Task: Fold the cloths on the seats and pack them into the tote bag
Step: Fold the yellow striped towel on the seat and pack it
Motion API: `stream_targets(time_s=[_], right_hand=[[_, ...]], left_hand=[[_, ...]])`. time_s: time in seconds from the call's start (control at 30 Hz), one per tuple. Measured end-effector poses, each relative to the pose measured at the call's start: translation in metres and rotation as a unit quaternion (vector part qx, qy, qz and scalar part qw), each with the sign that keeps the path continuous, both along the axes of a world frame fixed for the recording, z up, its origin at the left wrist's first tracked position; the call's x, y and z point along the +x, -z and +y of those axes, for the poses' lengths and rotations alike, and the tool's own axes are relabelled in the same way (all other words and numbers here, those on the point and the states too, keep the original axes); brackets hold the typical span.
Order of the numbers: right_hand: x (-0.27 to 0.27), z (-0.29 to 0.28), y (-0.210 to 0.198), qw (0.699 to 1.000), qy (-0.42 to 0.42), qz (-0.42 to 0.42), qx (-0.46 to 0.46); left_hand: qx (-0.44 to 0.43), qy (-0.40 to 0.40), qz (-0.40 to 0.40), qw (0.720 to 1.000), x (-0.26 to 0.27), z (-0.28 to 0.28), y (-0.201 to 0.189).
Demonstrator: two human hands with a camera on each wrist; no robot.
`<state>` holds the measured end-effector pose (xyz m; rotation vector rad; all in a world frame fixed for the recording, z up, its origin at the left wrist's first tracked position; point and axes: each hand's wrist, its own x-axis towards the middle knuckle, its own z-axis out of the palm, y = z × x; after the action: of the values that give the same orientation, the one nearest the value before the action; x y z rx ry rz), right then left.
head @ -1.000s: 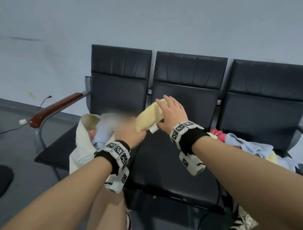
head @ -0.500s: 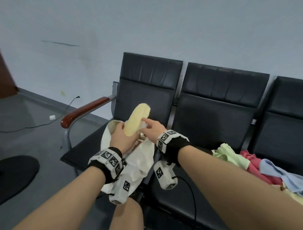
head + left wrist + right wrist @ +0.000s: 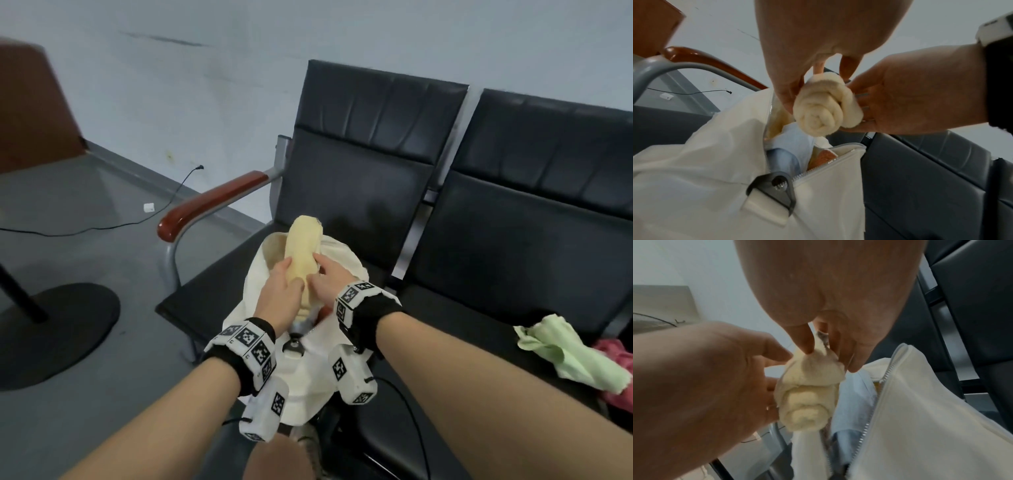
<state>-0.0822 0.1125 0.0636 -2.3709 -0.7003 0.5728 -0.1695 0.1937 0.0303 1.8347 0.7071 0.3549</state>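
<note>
At the far left a brown-padded metal armrest point(image 3: 212, 202) bounds the row of black padded seats point(image 3: 513, 274). On the leftmost seat stands the white zippered fabric tote bag point(image 3: 308, 370), its mouth open. The left hand point(image 3: 279, 294) and right hand point(image 3: 330, 284) both grip a rolled pale-yellow cloth point(image 3: 303, 253) over the opening, its long axis running near to far, far end tilted upward. To the right, a crumpled light-green cloth point(image 3: 568, 353) and a red cloth point(image 3: 616, 363) lie loose.
</note>
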Motion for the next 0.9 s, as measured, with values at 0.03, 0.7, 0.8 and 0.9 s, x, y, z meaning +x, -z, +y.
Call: stream_targets(time_s=[0.03, 0.7, 0.8, 0.9], right_hand=[[0.006, 0.001, 0.007, 1.000, -0.001, -0.008, -0.012], [0.071, -0.007, 0.073, 0.960, -0.037, -0.146, -0.234], [0.077, -0.016, 0.073, 0.960, -0.028, -0.137, -0.242], [0.079, -0.024, 0.074, 0.965, -0.015, -0.144, -0.219]], left_hand=[[0.024, 0.007, 0.022, 0.999, 0.005, 0.003, 0.005], [0.278, 0.170, 0.145, 0.934, 0.067, 0.002, 0.075], [0.270, 0.174, 0.135, 0.937, 0.067, 0.000, 0.081], [0.286, 0.168, 0.127, 0.935, 0.066, -0.001, 0.084]])
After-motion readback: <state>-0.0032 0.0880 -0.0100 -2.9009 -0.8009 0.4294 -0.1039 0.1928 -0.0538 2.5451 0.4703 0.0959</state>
